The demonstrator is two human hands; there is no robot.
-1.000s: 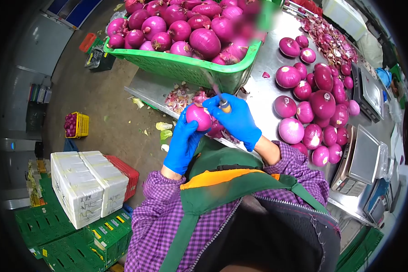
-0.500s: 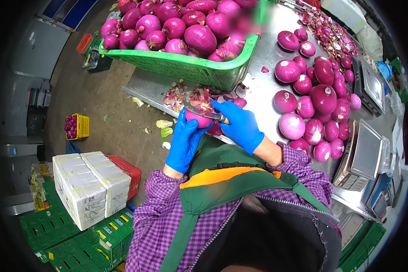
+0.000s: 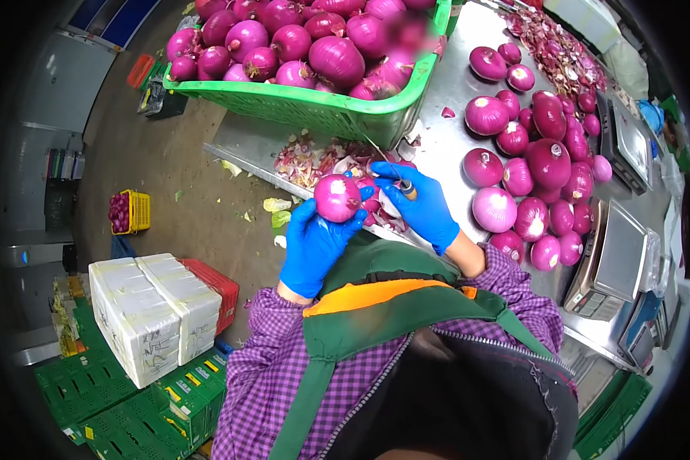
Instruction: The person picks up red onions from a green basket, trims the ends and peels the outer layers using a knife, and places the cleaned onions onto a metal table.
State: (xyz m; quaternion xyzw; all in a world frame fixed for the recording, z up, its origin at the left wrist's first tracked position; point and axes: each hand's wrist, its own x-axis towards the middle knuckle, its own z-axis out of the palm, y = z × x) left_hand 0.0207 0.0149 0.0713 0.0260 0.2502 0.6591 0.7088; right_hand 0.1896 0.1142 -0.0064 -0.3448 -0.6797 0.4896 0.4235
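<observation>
The onion [image 3: 337,195] is being held up just by the near edge of the counter [image 3: 446,157], whose steel top is being shared by everything else told here. Over its far left part a green crate [image 3: 295,100] is being carried, heaped with more red onions. Toward the right-hand edge a loose group of onions [image 3: 548,165] is being borne, several of them touching. In the far right corner a heap of skins [image 3: 556,54] is being held, and along the right edge two scales are being supported, an upper scale [image 3: 630,146] and a lower scale [image 3: 621,249]. Between the crate and the near edge, toward the left corner, peel scraps [image 3: 303,162] are being strewn about.

By the gloved left hand [image 3: 314,241] the held onion is being grasped from below: it is being cradled above the palm, with a digit pressed against its left side and blue fingertips showing at its right side and behind its top. Its pale end is being turned upward, left uncovered by the fingers. By the gloved right hand [image 3: 423,208], just to the right, a knife [image 3: 409,190] is being gripped by its handle in curled fingers; its thin blade is being pointed toward the crate, apart from the onion.
</observation>
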